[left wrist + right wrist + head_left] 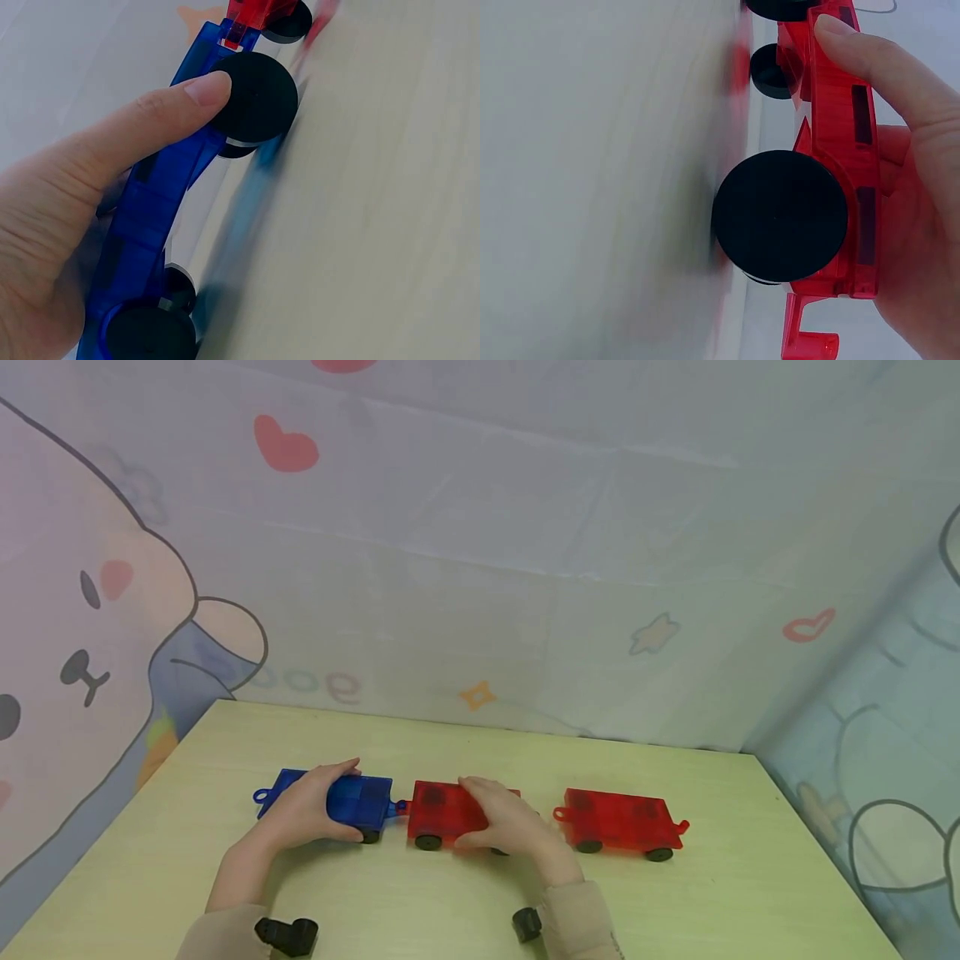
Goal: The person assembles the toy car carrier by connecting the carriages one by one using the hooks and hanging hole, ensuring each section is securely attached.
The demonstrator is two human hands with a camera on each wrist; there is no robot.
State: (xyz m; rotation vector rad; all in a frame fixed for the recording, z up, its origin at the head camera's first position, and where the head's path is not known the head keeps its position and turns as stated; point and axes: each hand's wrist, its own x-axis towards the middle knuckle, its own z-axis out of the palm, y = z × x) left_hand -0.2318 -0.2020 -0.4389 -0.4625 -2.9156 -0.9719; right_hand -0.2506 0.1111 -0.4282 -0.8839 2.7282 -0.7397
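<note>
My left hand [311, 810] grips a translucent blue toy train car [360, 802] across its width. In the left wrist view its thumb presses by a black wheel [259, 97]. My right hand [510, 822] holds a translucent red toy train car [435, 810], thumb on the near side and fingers mostly hidden behind. Between the two cars, the blue and red coupling ends [402, 807] meet; whether they are hooked I cannot tell. A red hook [810, 345] sticks out from the other end of the held red car in the right wrist view.
A second red toy train car [618, 820] stands on the pale table [420, 910], right of my right hand, its ring end facing left. Behind the table hangs a printed cloth [480, 568]. Small black devices [288, 935] sit at both wrists.
</note>
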